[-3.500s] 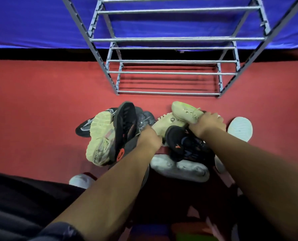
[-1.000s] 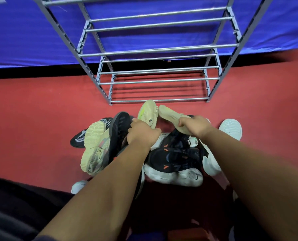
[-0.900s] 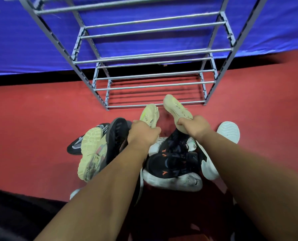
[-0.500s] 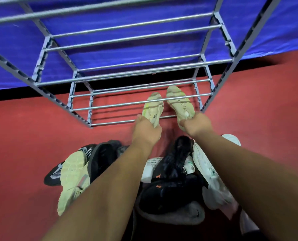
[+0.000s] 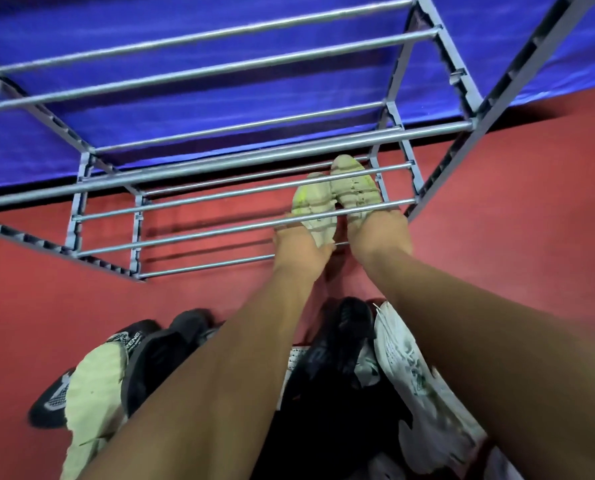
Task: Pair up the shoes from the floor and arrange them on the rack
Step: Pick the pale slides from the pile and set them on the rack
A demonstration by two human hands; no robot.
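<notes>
Two pale cream-green shoes lie side by side, toes pointing away, at the right end of the bottom shelf of the grey metal rack (image 5: 199, 233). My left hand (image 5: 301, 247) grips the heel of the left cream shoe (image 5: 311, 202). My right hand (image 5: 379, 233) grips the heel of the right cream shoe (image 5: 355, 185). A shelf bar crosses in front of both shoes. More shoes stay in a heap on the red floor under my forearms: a pale green shoe (image 5: 91, 393), black shoes (image 5: 337, 344) and a white shoe (image 5: 417, 375).
The rack has several tiers of round bars above the bottom shelf, all without shoes. It stands against a blue fabric wall (image 5: 220, 81). Red carpet (image 5: 514, 220) spreads to the left and right of the rack. A black mesh shoe (image 5: 51, 400) lies at the far left of the heap.
Both hands lifted the two cream shoes out of the heap and carried them forward onto the right end of the bottom shelf. The camera has leaned closer to the rack.
</notes>
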